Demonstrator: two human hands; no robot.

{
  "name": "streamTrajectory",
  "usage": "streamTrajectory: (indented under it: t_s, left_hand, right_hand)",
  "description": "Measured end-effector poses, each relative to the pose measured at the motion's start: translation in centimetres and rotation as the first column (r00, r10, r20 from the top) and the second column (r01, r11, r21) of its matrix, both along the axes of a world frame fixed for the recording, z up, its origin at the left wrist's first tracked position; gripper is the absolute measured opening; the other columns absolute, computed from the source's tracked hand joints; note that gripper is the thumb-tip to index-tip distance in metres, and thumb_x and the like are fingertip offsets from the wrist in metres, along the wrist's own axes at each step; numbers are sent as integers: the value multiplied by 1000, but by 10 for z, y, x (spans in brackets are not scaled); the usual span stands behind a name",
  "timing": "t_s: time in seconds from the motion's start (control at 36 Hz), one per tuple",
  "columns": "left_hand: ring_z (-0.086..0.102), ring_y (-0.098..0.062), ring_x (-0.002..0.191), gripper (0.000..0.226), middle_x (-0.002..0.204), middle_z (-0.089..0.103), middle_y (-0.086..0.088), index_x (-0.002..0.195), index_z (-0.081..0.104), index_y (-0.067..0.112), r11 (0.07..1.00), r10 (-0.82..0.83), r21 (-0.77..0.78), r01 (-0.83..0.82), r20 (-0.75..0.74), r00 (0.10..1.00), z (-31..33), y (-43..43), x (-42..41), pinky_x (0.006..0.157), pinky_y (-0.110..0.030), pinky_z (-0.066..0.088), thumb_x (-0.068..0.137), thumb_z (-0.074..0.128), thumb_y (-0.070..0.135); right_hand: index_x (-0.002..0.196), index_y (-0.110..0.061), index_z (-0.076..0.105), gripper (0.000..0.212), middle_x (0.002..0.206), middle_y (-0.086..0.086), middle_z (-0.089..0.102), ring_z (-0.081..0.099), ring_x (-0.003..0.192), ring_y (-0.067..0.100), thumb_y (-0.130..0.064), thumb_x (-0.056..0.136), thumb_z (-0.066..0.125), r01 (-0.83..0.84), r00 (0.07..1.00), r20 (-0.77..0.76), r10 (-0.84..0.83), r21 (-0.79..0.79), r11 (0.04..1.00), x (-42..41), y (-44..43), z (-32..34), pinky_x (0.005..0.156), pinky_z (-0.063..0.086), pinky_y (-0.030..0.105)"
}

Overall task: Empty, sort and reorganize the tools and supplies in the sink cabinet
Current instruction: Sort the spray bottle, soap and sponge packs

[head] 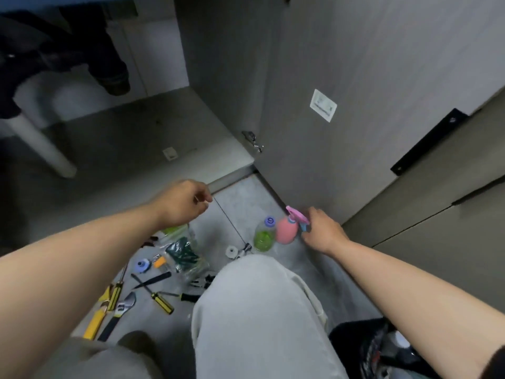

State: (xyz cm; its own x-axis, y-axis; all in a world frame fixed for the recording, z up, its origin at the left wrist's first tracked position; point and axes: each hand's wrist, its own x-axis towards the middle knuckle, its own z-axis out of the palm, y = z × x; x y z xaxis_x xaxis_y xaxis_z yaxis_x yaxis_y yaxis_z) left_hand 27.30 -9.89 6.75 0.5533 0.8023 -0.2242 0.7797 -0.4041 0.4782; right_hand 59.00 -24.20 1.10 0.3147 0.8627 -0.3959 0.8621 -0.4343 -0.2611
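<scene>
The right hand [322, 232] gripped the trigger of the pink spray bottle [287, 231], which stood on the floor beside the green bottle [263, 237]. Left of that bottle, the left hand [185, 203] was curled loosely above scattered screwdrivers [161, 296]; whether it held anything, I could not tell.

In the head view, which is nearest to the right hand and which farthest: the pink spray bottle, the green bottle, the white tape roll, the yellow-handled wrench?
From the right hand:
1. pink spray bottle, touching its fingers.
2. green bottle, left of the pink one.
3. white tape roll, further left on the floor.
4. yellow-handled wrench, far left, under the left forearm.
</scene>
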Motion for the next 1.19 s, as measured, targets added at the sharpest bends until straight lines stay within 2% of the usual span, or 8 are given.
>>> streamTrajectory:
  t_s: [0.06, 0.17, 0.36, 0.53, 0.64, 0.94, 1.11, 1.19]
  left_hand:
    - [64, -22, 93, 15, 103, 66, -4, 100, 70, 28, 999, 32, -11, -33, -66, 997, -15, 11, -14, 85, -33, 51, 88, 72, 19]
    - [57, -31, 116, 42, 125, 56, -12, 132, 62, 25, 992, 112, -35, -121, -183, 977, -42, 32, -40, 103, -39, 46, 90, 71, 26]
    - [47, -36, 132, 68, 143, 44, -17, 151, 44, 26, 949, 255, -126, -288, -225, 940, -86, 52, -65, 112, -44, 41, 90, 72, 22]
    - [52, -36, 126, 56, 137, 50, -18, 146, 52, 19, 920, 336, -160, -358, -150, 930, -117, 61, -74, 107, -39, 41, 92, 68, 20]
    - [57, -34, 117, 43, 127, 57, -16, 136, 62, 18, 897, 400, -159, -412, -105, 910, -134, 65, -79, 93, -34, 45, 93, 64, 15]
    - [63, -33, 98, 20, 110, 66, -13, 109, 74, 17, 853, 503, -151, -500, -17, 864, -163, 69, -85, 80, -30, 47, 91, 67, 14]
    - [60, -26, 93, 21, 114, 63, -6, 107, 74, 20, 843, 503, -239, -483, 26, 864, -168, 74, -85, 81, -31, 50, 87, 77, 16]
    - [56, -20, 90, 13, 104, 61, -2, 95, 73, 24, 806, 562, -264, -530, 56, 825, -167, 76, -83, 76, -27, 45, 89, 74, 12]
  right_hand:
    - [118, -12, 50, 35, 127, 15, 56, 60, 115, 37, -30, 89, 59, 39, 998, 41, -39, -15, 999, 2, 12, -8, 92, 50, 42]
    - [122, -11, 52, 36, 128, 18, 60, 60, 117, 38, -34, 94, 56, 112, 991, 79, -106, -75, 991, 2, 35, -28, 94, 50, 43]
    - [115, -4, 65, 27, 116, 27, 67, 65, 109, 43, -13, 95, 50, 158, 966, 219, -140, -66, 985, -4, 57, -51, 88, 53, 43]
    - [106, -11, 69, 24, 100, 24, 71, 67, 96, 45, -27, 93, 58, 13, 975, 218, -34, 98, 995, -13, 88, -40, 77, 54, 43]
    - [98, -8, 68, 25, 94, 25, 70, 65, 91, 46, -31, 93, 58, -39, 978, 207, -2, 193, 980, -22, 120, -34, 74, 53, 44]
    - [97, -7, 73, 34, 99, 27, 69, 66, 96, 44, -38, 91, 63, 143, 976, 139, -167, 170, 975, -40, 220, -62, 80, 53, 39]
    - [106, -2, 72, 45, 108, 29, 68, 66, 104, 42, -44, 90, 67, 244, 965, 58, -258, 173, 954, -52, 253, -78, 84, 52, 38]
    - [108, -6, 73, 46, 108, 26, 69, 67, 104, 39, -47, 88, 70, 286, 956, 17, -294, 178, 941, -54, 263, -80, 82, 52, 35]
